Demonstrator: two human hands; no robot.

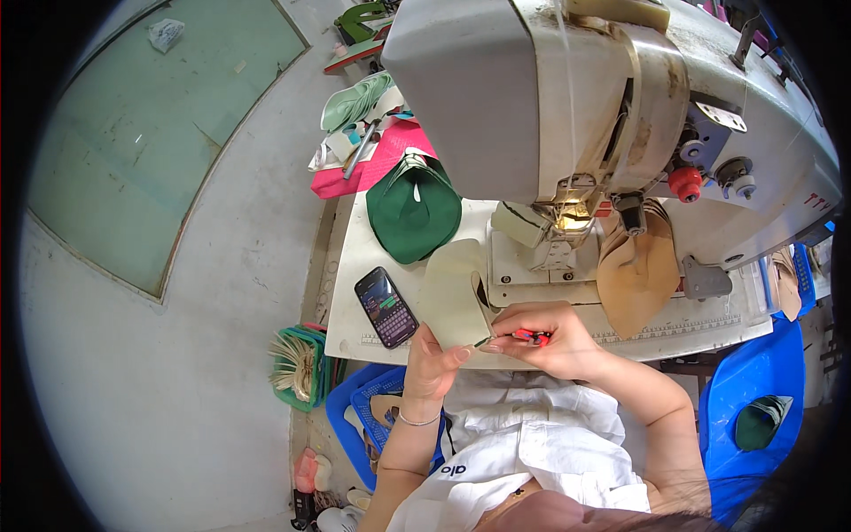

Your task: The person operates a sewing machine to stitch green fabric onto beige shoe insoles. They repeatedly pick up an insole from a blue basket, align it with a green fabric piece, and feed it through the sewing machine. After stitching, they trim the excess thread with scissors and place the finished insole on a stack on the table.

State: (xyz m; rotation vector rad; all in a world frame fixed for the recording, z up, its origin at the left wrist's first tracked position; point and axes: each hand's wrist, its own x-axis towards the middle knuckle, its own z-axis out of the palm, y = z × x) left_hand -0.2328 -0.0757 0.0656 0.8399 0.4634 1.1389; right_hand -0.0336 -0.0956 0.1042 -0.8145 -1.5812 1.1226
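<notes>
My left hand (pixel 432 365) is closed on the lower edge of a pale green shoe-upper piece (pixel 450 288), thumb on top. My right hand (pixel 550 339) has a small red-and-black tool (pixel 533 337) in its grip, likely thread snips, partly covered by the fingers. Its fingertips meet the piece's lower right corner, where a short dark green strip shows. A phone (pixel 386 307) with a lit screen lies beside my left hand. Behind the piece rests a stack of dark green upper pieces (pixel 413 217). The sewing machine (pixel 567 199) stands just beyond my hands, its lamp lit.
Tan upper pieces (pixel 634 288) lie right of the needle area. Pink material (pixel 394 151) and pale green pieces (pixel 356 102) sit at the back left. Blue bins (pixel 753 363) flank the table, one holding dark green pieces. A green basket (pixel 301 368) of pale pieces stands left.
</notes>
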